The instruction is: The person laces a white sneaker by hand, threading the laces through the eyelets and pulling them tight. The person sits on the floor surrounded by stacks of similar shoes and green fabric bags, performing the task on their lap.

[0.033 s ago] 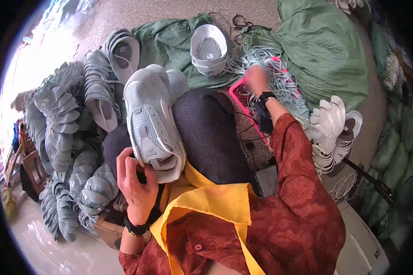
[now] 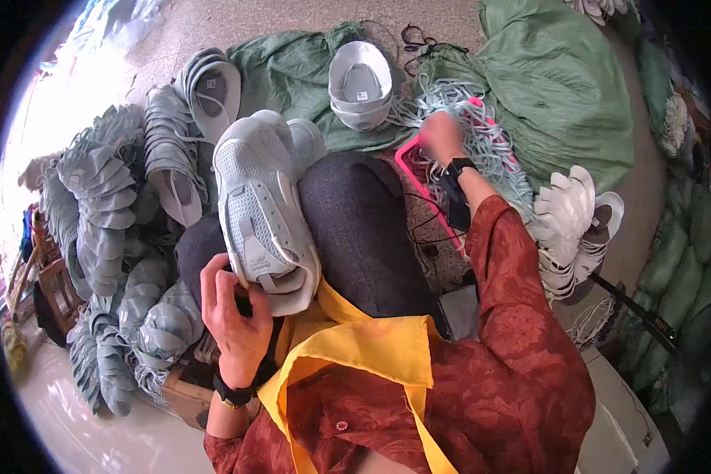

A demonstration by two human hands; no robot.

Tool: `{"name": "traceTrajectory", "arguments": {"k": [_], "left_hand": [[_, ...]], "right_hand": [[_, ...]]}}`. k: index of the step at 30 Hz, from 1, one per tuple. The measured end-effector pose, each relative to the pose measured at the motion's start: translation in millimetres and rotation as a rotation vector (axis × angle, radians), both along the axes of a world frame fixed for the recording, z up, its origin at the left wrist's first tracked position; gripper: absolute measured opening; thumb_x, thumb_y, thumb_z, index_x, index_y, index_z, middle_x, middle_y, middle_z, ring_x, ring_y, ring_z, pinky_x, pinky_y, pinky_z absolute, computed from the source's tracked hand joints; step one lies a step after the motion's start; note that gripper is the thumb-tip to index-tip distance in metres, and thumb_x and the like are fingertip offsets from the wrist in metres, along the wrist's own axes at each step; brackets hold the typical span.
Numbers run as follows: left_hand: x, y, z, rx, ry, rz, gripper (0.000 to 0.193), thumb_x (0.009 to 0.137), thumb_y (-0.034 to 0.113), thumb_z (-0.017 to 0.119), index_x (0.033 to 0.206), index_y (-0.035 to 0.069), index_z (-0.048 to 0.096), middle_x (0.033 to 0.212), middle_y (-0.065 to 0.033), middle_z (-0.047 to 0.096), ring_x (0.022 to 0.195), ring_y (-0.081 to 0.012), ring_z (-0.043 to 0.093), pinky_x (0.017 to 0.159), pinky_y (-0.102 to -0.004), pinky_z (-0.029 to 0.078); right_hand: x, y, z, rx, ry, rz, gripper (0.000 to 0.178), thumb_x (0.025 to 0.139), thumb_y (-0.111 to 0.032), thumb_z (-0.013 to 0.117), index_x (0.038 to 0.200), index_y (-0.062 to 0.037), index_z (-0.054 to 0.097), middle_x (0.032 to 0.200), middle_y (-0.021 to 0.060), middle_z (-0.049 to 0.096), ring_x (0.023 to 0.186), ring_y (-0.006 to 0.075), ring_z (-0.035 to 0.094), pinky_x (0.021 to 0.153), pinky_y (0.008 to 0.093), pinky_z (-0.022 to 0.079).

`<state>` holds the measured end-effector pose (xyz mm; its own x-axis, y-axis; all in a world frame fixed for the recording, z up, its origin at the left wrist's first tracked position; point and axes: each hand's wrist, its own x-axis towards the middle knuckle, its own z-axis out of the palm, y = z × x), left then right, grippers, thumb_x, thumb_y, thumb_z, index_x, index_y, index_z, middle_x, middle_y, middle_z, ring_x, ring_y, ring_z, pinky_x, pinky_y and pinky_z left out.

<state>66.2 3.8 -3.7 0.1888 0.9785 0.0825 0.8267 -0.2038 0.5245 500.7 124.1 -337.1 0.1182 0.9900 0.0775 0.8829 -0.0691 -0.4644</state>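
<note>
A pale grey-green sneaker upper (image 2: 261, 209) with mesh toe and unlaced eyelets lies along my left thigh, heel toward me. My left hand (image 2: 235, 320) grips its heel edge, with the fingers bent and the thumb at the collar. More pale shoe toes (image 2: 304, 138) show just beyond it. Out to the right, my right hand (image 2: 442, 136) reaches into a tangled heap of light blue shoelaces (image 2: 490, 154). A smear covers this hand, so its fingers and whatever they hold cannot be made out. Pink frame bars (image 2: 412, 170) run beside and through the laces.
Stacked grey shoe uppers (image 2: 99, 197) crowd the left side, with another stack (image 2: 170, 150) nearer the middle. Nested white uppers (image 2: 360, 87) stand ahead on green sacking (image 2: 292, 67). A large green sack (image 2: 561, 87) and white uppers (image 2: 565, 209) occupy the right.
</note>
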Motion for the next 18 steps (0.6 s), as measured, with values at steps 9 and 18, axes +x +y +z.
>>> {"name": "traceTrajectory", "arguments": {"k": [9, 18], "left_hand": [[3, 1, 2, 0.005, -0.022, 0.001, 0.020, 0.078, -0.007, 0.060, 0.096, -0.002, 0.052, 0.116, -0.0176, 0.060, 0.072, -0.0264, 0.057, 0.065, -0.0360, 0.048], [5, -1, 6, -0.009, -0.091, 0.010, 0.021, 0.079, -0.010, 0.060, 0.098, -0.003, 0.053, 0.112, -0.0156, 0.059, 0.075, -0.0253, 0.060, 0.064, -0.0331, 0.051]], "right_hand": [[10, -9, 6, -0.038, 0.499, -0.226, 0.014, 0.091, -0.018, 0.071, 0.092, -0.0043, 0.073, 0.081, 0.0061, 0.071, 0.064, 0.0159, 0.066, 0.058, 0.0313, 0.051], [5, -51, 48, -0.457, 0.978, -0.393, 0.019, 0.091, -0.017, 0.076, 0.102, -0.0017, 0.072, 0.083, 0.0015, 0.071, 0.061, 0.0053, 0.060, 0.054, 0.0202, 0.048]]}}
